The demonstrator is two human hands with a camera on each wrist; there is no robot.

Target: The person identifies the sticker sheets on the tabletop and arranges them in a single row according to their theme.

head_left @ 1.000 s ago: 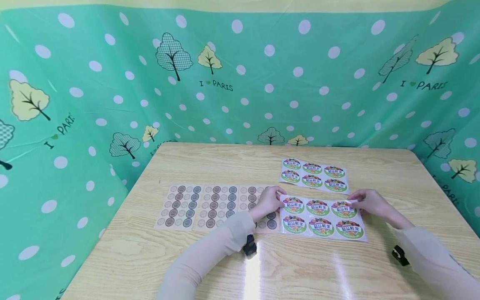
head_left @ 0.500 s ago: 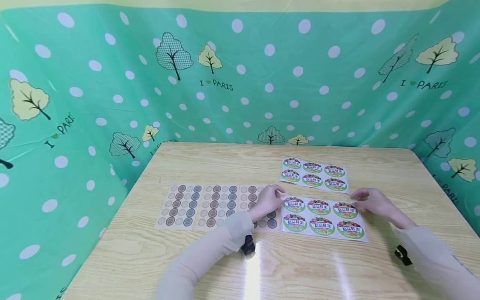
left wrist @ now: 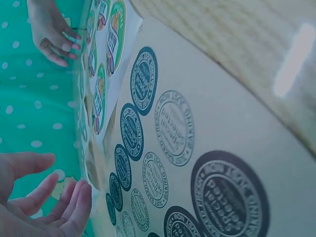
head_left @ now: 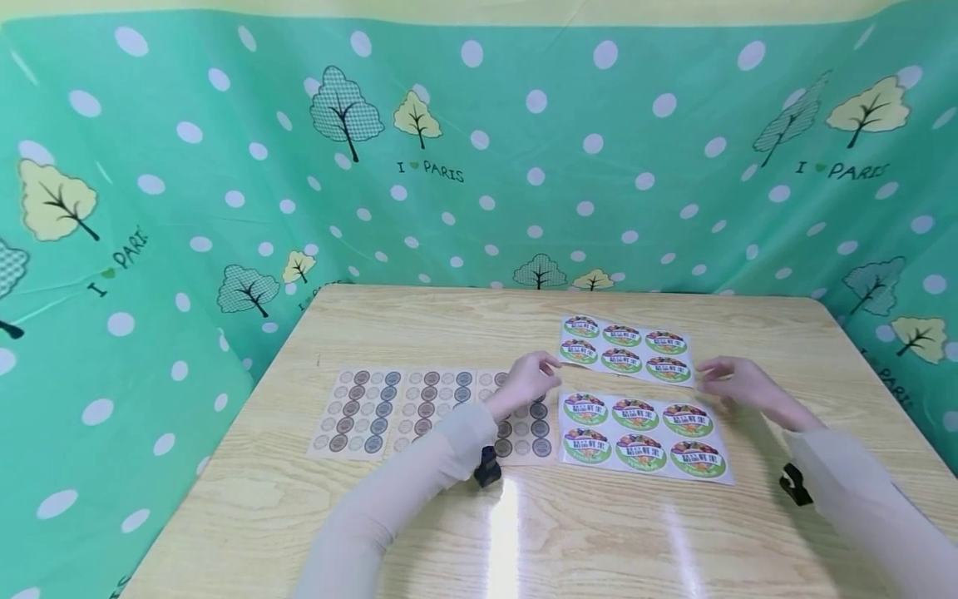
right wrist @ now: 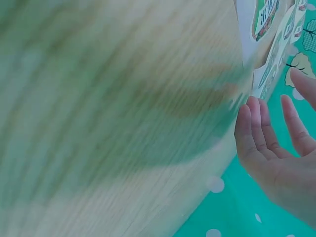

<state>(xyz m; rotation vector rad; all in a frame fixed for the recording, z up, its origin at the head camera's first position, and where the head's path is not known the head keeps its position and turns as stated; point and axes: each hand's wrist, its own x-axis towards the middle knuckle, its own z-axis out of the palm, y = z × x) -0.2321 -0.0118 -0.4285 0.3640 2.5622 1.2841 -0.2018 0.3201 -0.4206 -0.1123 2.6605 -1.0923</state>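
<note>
A white sheet of oval fruit stickers [head_left: 599,428] lies flat at the right of the table's middle. Behind it sits a second, similar sticker sheet [head_left: 636,336], its front edge a little apart from the first. My left hand [head_left: 525,386] hovers over brown-paper stickers, fingertips just left of the gap between the white sheets. In the left wrist view that hand's fingers [left wrist: 76,212] are loosely bent with nothing in them. My right hand [head_left: 741,386] is beside the far sheet's front right corner, fingers spread and holding nothing; whether a fingertip touches the corner I cannot tell.
Three brown-paper sheets of round stickers [head_left: 358,414] lie in a row at the left, the rightmost one meeting the near white sheet. A green printed curtain [head_left: 449,233] surrounds the wooden table [head_left: 247,516] at the back and sides.
Both hands have let go of the near white sheet's upper corners and moved away from me, toward the far sheet. The near sheet now lies flat.
</note>
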